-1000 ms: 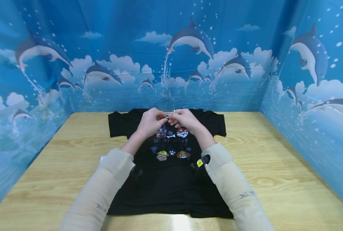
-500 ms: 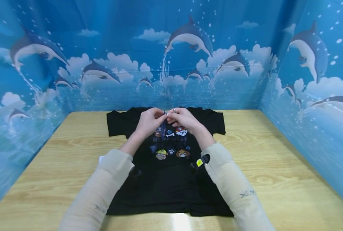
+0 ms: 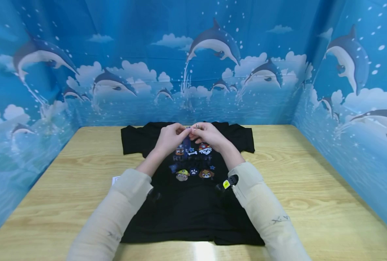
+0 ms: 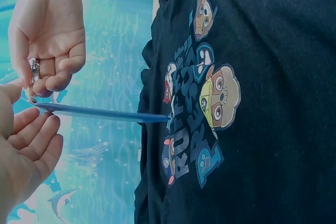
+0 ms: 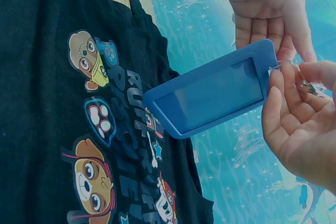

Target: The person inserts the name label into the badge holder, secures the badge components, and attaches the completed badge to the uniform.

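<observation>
A blue badge holder [image 5: 210, 95] with a clear window hangs above the printed chest of a black T-shirt [image 3: 193, 210]. My left hand [image 3: 170, 139] pinches the fitting at the holder's top end between thumb and fingers. Close against it, my right hand [image 3: 209, 136] grips a small metal clip [image 4: 34, 71], which also shows in the right wrist view. Both hands meet over the shirt's neckline, fingertips overlapping. The left wrist view has the holder nearly edge-on, as a thin blue strip. Part of the clip is hidden by the fingers.
The T-shirt lies spread on a wooden table [image 3: 311, 181], sleeves at the far edge. A white object [image 3: 115, 179] shows partly beside the left sleeve. Blue dolphin curtains [image 3: 141, 47] enclose the back and sides. A black-and-yellow device [image 3: 230, 182] sits at the right cuff.
The badge holder has turned from nearly edge-on to show more of its face in the head view. The left fingertips have shifted slightly against the right ones; the T-shirt stays put.
</observation>
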Demonstrator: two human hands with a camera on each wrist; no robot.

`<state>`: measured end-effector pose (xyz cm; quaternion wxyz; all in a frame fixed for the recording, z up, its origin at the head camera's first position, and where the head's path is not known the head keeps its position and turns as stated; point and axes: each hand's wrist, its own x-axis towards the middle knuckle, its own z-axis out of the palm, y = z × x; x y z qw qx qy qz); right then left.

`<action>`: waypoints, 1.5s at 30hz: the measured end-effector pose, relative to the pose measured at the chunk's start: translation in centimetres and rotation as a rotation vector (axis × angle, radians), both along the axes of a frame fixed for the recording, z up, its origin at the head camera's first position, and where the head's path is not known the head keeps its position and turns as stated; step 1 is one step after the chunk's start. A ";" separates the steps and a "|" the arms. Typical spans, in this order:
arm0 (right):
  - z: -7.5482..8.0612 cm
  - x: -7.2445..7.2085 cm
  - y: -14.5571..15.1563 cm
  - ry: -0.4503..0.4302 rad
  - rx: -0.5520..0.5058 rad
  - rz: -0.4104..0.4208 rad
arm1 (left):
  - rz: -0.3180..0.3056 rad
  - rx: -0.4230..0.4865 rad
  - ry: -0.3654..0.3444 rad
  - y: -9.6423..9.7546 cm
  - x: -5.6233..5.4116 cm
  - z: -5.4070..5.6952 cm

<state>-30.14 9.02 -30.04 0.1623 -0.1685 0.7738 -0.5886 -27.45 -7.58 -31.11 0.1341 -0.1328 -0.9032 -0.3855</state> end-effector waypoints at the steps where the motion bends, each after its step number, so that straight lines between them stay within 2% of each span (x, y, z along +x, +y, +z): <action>1: 0.0 0.0 0.0 0.011 0.007 0.013 | -0.006 -0.002 -0.011 0.0 0.0 0.0; 6: -0.1 0.1 0.2 0.057 0.038 0.058 | -0.040 -0.030 -0.070 -0.1 -0.2 0.0; 12: -0.2 0.2 0.3 0.088 0.052 0.094 | -0.130 -0.033 -0.188 -0.3 -0.1 0.5; 15: -0.1 0.2 0.3 0.104 0.056 0.108 | -0.151 -0.028 -0.215 -0.3 0.0 0.6; 22: -0.1 0.2 0.2 0.105 0.030 0.100 | -0.150 0.003 -0.230 -0.2 0.0 0.7; 30: 0.0 0.4 -0.3 0.050 0.011 0.031 | -0.144 0.046 -0.216 -0.1 0.0 0.7; 37: -0.2 0.2 0.1 0.064 0.033 0.048 | -0.189 -0.001 -0.274 0.1 -0.4 0.4; 40: -0.2 0.3 0.3 0.065 0.031 0.063 | -0.205 -0.020 -0.273 0.3 -0.4 0.3; 45: -0.1 0.2 0.7 0.067 0.005 0.070 | -0.204 0.028 -0.252 0.5 -0.2 0.4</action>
